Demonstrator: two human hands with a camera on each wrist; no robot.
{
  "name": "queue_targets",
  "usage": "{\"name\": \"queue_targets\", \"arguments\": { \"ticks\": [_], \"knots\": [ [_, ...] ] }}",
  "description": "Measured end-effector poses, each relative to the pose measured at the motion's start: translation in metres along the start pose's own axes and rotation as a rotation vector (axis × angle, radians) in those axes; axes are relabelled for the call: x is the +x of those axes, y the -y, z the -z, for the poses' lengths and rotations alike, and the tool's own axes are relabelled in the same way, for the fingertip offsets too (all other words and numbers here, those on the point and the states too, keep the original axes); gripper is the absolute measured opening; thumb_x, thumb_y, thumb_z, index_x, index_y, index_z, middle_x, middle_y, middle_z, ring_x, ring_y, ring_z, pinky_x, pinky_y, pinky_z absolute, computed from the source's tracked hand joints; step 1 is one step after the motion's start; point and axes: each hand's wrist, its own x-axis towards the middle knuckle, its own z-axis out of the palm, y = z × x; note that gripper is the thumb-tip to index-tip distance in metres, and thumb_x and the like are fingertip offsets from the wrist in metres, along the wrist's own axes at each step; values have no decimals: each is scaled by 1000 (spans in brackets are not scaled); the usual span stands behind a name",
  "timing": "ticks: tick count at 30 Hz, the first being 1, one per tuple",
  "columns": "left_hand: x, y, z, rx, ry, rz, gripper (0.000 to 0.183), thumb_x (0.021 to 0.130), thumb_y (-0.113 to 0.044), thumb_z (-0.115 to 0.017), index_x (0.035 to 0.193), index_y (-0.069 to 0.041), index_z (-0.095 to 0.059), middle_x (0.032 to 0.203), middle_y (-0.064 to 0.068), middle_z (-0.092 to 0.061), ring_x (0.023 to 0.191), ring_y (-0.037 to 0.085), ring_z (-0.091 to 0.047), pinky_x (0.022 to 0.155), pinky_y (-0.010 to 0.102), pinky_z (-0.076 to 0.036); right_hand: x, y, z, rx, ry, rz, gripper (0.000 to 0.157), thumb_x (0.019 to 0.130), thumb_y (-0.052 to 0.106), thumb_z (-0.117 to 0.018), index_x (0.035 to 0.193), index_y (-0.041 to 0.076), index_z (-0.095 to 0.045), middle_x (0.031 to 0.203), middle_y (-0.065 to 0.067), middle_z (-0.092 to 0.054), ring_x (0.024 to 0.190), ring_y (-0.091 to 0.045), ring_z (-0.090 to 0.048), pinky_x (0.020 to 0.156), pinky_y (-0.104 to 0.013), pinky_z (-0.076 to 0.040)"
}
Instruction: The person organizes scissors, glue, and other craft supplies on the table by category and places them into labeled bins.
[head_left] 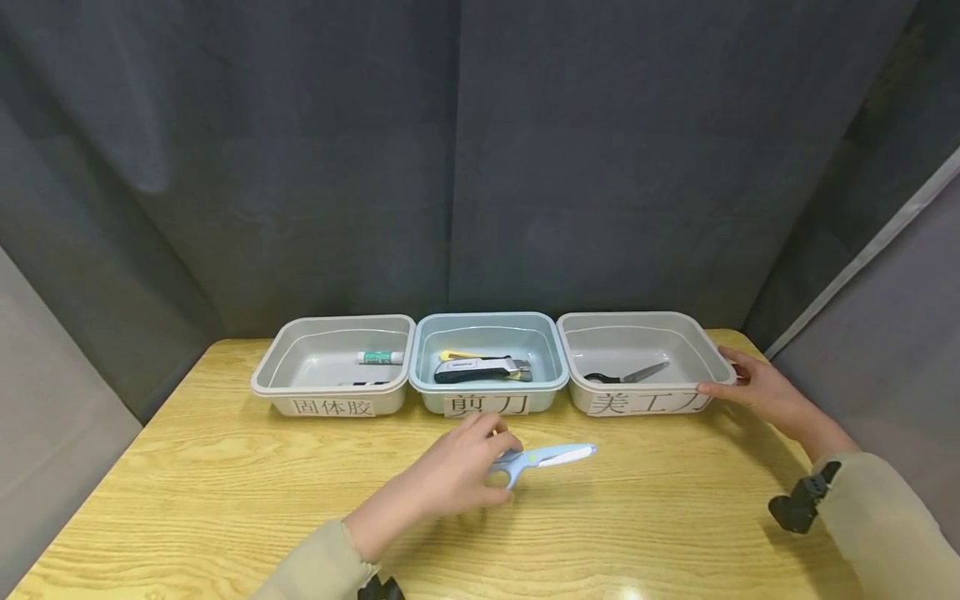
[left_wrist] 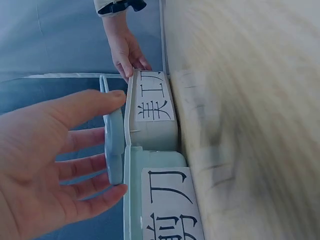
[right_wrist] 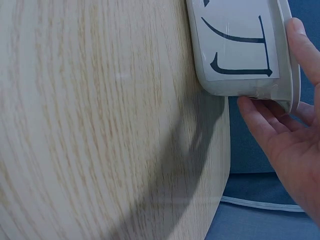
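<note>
My left hand [head_left: 453, 471] holds light blue scissors [head_left: 543, 456] by the handles above the table, in front of the middle bin. The white-sheathed blades point right. In the left wrist view the scissors [left_wrist: 114, 142] are seen edge-on between thumb and fingers. At the far right, my right hand [head_left: 765, 398] grips the end of the right grey-white bin [head_left: 637, 333]. The right wrist view has the thumb at its rim and fingers against its end wall [right_wrist: 225, 90]. Inside that bin lie black-handled scissors [head_left: 626, 375].
Left of it, a light blue bin [head_left: 487, 323] holds a utility knife [head_left: 476, 368] and a yellow-ended item beside it. The left grey-white bin [head_left: 300, 337] contains a glue stick [head_left: 380, 357] and another partly hidden item. Dark curtains [head_left: 450, 167] hang behind the wooden table [head_left: 225, 467].
</note>
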Motion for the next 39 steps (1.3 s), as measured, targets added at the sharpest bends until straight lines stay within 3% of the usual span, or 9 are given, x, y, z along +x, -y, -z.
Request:
{"name": "queue_targets", "arguments": {
  "ticks": [23, 30, 36, 39],
  "knots": [
    [64, 0, -1, 19, -117, 41, 45, 74, -39, -72, 112, -17, -64, 101, -3, -53, 86, 11, -43, 72, 20, -39, 3, -1, -3, 15, -3, 7, 81, 86, 30, -62, 141, -8, -16, 130, -32, -41, 86, 17, -42, 70, -11, -42],
    [87, 0, -4, 37, -95, 70, 46, 75, -39, -70, 115, -17, -63, 104, -2, -53, 90, 12, -45, 75, 21, -40, 2, 0, -2, -1, -3, -6, 82, 86, 31, -62, 142, -8, -16, 131, -31, -39, 90, 11, -43, 70, -12, -42],
    [107, 2, -5, 40, -57, 79, 49, 76, -42, -70, 117, -17, -62, 107, -1, -54, 90, 12, -45, 75, 22, -39, 0, 2, -2, -14, -8, -19, 83, 86, 31, -62, 142, -9, -14, 131, -33, -38, 104, -20, -50, 71, -14, -43],
    [116, 3, -7, 41, -47, 85, 50, 77, -43, -69, 119, -17, -60, 108, -1, -54, 92, 12, -46, 78, 23, -40, -1, 2, -2, -5, -8, -12, 83, 86, 30, -62, 141, -9, -14, 131, -33, -38, 99, -8, -51, 70, -12, -42]
  ]
}}
